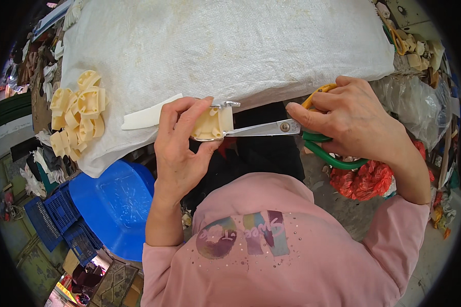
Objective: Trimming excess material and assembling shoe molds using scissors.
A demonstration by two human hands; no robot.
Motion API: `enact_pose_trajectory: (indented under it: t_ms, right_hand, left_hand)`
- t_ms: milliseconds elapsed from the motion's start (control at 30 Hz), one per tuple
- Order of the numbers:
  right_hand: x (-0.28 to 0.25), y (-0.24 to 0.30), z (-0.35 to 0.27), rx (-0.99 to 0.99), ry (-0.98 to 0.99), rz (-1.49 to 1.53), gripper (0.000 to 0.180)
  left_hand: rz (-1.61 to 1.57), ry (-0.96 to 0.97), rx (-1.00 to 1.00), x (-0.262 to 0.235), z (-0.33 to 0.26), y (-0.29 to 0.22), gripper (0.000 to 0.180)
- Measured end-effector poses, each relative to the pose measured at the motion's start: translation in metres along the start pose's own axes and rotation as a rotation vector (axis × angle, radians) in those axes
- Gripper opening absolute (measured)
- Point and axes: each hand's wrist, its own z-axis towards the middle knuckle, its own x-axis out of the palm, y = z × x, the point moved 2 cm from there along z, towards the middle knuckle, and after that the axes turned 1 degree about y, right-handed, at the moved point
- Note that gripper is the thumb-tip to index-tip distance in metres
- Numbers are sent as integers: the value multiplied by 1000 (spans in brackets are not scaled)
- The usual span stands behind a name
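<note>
L hand (177, 151) grips cream plastic box-shaped part (208, 124); R hand (356, 120) clasps green-/yellow-handled steel scissors (266, 129), long axis approx. L-R, tips at part's lower R corner

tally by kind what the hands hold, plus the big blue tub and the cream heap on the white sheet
Scissors: 1 pair
Held cream piece: 1
Blue tub: 1
Cream heap: 1 (pieces overlap, not counted singly)
Total: 4

The wide fisheye view looks steeply down from the wearer's head, fairly near the left hand (178, 146) and right hand (354, 116), taking in the cloth-covered table's (230, 48) near edge and, below, the pink shirt (292, 271).
</note>
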Motion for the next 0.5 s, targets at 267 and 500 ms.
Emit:
enact_pose_trajectory:
  t_ms: [267, 500]
  right_hand:
    - [10, -8, -10, -5, -28, -38, 47]
    - [34, -15, -34, 71, -119, 54, 64]
  left_hand:
    - [-61, 38, -24, 2, 5, 3, 57]
    - [-16, 21, 33, 6, 21, -7, 58]
